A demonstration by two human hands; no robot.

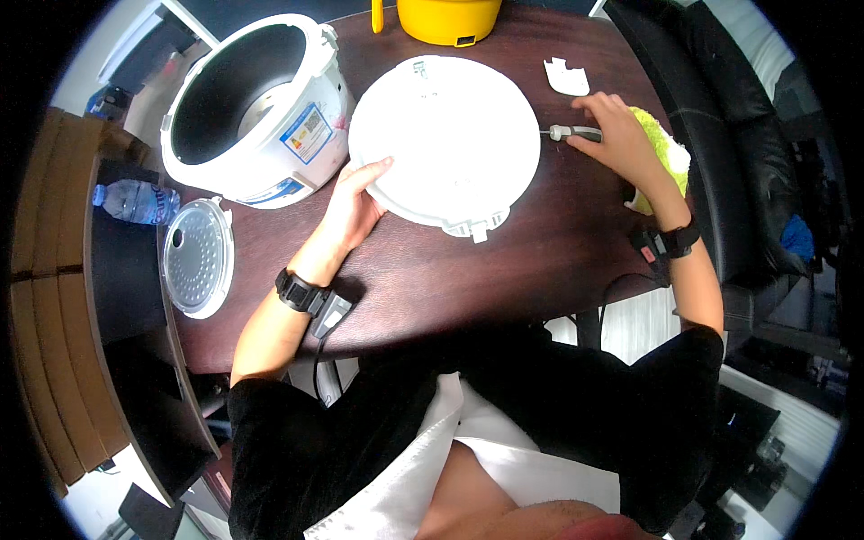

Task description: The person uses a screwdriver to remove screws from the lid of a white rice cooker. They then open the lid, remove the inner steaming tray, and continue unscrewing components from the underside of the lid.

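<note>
The white round lid point(450, 135) lies face-on near the far middle of the desk point(504, 288), its latch-like tab pointing toward the person. Whether it rests flat or is slightly raised I cannot tell. The left hand point(355, 205) is clamped on its lower left edge, thumb on top and the other fingers out of sight beneath.

Just beside the lid's right edge is a screwdriver point(576, 133), its shaft pointing at the rim; whether the tip touches is too fine to tell. The right hand point(623, 135) is at the handle, thumb and forefinger apart on either side of it; whether the hidden fingers grip it I cannot tell.

The step in hand seems to be managing the tool with one hand while the other steadies the lid. Any move with the screwdriver would call for a secure hold on its handle and a still lid.

Farther out, a small white piece point(567, 78) lies beyond the right hand, and a yellow-green cloth point(668, 153) sits beside that hand. The open white cooker body point(238, 168) stands left of the lid, with a perforated grey disc point(198, 258) nearer the person.
</note>
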